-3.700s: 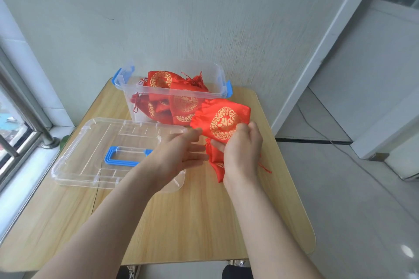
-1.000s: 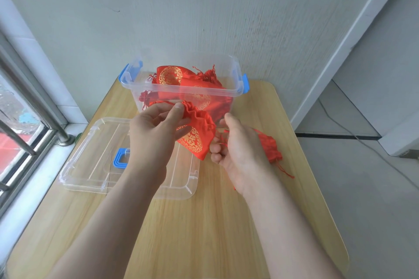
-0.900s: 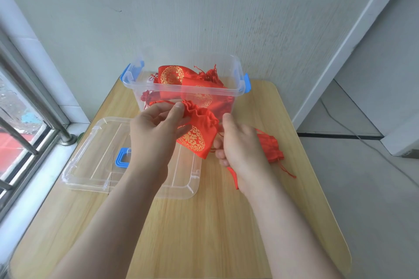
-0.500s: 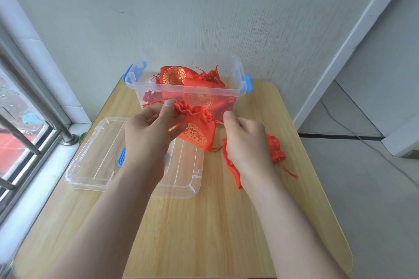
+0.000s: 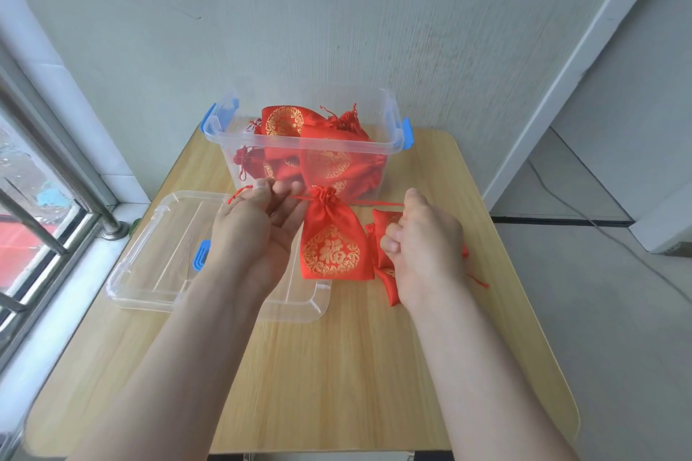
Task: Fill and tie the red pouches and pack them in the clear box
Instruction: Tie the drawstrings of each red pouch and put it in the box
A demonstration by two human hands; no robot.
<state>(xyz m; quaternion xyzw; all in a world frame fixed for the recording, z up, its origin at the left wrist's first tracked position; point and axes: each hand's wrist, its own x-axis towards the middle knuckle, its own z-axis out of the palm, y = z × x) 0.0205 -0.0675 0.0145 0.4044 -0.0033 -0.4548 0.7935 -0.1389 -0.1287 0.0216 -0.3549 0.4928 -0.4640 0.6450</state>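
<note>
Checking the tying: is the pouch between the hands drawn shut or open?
Drawn shut: the pouch has a tightly bunched neck; left hand and right hand hold its cords taut sideways.

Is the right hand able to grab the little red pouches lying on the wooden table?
Probably yes. The flat red pouches lie right beside the right hand with nothing between. But it pinches the red drawstring of the hanging gold-printed red pouch, so it must let go first.
</note>
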